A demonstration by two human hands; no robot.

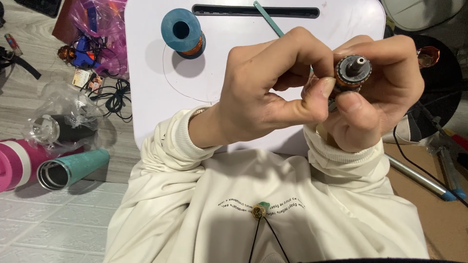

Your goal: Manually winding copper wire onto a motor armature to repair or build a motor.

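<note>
The head view looks down on a pale tiled floor [44, 229] and a white lap table [234, 53] with a slot near its far edge. On the table stands a blue spool [182, 32] of copper wire. Both hands are raised close above the table's near edge. The right hand [385, 97] is curled tight around a small motor rotor [352, 73] wound with copper (its metal shaft points toward the camera). The left hand [265, 95] is closed too, thumb and forefinger pinched together at the rotor's side, touching it. The person wears a cream sweatshirt [234, 204]. On the floor to the left lie a teal tumbler [73, 168], a pink bottle [12, 165] and tangled black cables [114, 100]
</note>
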